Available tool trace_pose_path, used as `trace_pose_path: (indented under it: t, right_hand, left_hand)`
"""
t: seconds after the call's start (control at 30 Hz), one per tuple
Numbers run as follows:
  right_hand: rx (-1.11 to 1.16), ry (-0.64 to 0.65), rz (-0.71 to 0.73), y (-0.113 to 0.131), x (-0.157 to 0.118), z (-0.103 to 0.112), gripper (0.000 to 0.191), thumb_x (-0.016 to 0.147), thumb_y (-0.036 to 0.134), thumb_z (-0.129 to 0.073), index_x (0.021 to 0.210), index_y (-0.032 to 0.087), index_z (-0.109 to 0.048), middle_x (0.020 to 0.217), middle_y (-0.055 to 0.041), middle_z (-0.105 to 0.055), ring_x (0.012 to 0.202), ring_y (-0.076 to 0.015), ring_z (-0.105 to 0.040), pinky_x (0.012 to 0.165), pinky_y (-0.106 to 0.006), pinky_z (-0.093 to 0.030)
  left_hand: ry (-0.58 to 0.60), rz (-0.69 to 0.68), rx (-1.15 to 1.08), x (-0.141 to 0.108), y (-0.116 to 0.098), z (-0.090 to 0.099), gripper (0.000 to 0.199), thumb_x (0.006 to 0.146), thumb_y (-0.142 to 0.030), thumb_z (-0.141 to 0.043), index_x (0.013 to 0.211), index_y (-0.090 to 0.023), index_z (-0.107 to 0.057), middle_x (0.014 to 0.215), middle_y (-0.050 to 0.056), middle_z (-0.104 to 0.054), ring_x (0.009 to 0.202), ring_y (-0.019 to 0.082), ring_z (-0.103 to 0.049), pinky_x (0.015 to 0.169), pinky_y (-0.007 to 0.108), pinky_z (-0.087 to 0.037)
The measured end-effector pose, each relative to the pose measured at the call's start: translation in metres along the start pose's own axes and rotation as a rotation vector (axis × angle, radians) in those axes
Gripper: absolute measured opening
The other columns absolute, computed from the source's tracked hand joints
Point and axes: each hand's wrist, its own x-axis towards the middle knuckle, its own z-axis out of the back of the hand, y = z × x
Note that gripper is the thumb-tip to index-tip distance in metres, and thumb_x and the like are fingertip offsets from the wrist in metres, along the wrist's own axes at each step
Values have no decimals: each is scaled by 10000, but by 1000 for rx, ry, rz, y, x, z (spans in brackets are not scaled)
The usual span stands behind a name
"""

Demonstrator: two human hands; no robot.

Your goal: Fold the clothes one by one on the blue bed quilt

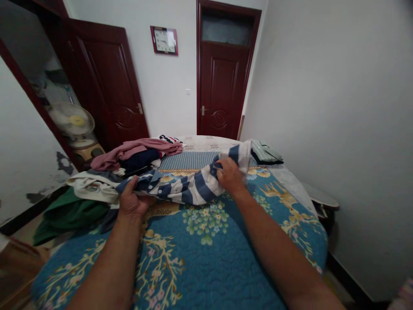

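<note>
A blue-and-white striped shirt with buttons (196, 187) is stretched sideways between my hands, just above a teal quilted cover with flowers (209, 258). My left hand (133, 201) grips its left end, thumb on top and the other fingers hidden beneath the cloth. Closed around the right part of the shirt is my right hand (229, 174); some striped fabric rises beyond it. The cloth between the hands hangs in loose folds.
Piled clothes lie at the left, including a pink garment (138, 150), a white one (93, 185) and a green one (71, 213). Folded clothes (266, 153) sit at the far right. A fan (75, 121) stands beyond the left doorway.
</note>
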Motion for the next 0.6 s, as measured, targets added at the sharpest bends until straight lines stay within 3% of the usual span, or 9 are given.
trace_pose_path:
  t: [0.1,0.17,0.27,0.37,0.43,0.53,0.6]
  right_hand:
    - [100,480,162,22,-12,-22,291,900,210,-698,1181,212,-774,1191,-94,-760,1107,-246,-687,1032,-349,-515]
    - [151,602,190,26,-14,-29,257,914,254,-713,1158,237,-794,1171,-70,-786,1100,-244,-707,1028,-349,-514]
    - [228,438,19,14,-10,-31,300,958,297,-667,1231,223,-769,1236,-80,-778,1131,-243,-711,1055,-360,-504]
    - [284,232,-367,-11,-8,-30,409,1056,332,-482,1390,184,-666,1263,-112,-758,1019,-219,-738,992,-358,-538]
    - [211,207,-549,-27,-11,-33,456,1049,332,-485,1452,154,-605,1284,-149,-742,1012,-234,-738,964,-361,-543]
    - [40,282,-586,-41,-19,-42,517,928,341,-683,1398,133,-632,1293,-182,-735,1131,-286,-705,991,-362,-514]
    - [22,315,-564,-42,-23,-48,410,901,330,-696,1264,142,-699,1217,-163,-761,1124,-287,-697,971,-345,-506]
  left_hand:
    - [-11,20,9,0,-2,1,206,851,-258,-673,1006,-156,-763,964,85,-832,938,276,-796,911,470,-671]
    - [-4,5,18,1,-4,1,207,821,-226,-656,981,-162,-772,940,72,-832,946,274,-795,916,473,-669]
    - [27,-22,36,0,-5,0,237,771,-200,-656,967,-169,-785,909,63,-830,961,289,-793,926,494,-668]
    - [54,-27,52,1,-4,1,270,741,-195,-664,980,-170,-786,938,70,-831,982,301,-792,920,509,-670]
    - [69,1,57,3,-2,2,297,720,-188,-669,993,-168,-783,967,83,-831,1010,320,-789,915,537,-669]
    - [59,40,66,4,-1,1,331,699,-161,-662,1010,-159,-776,979,102,-827,1044,344,-782,918,572,-664]
    - [43,55,63,5,0,-1,339,704,-141,-645,1020,-150,-769,974,107,-823,1062,341,-779,948,571,-654]
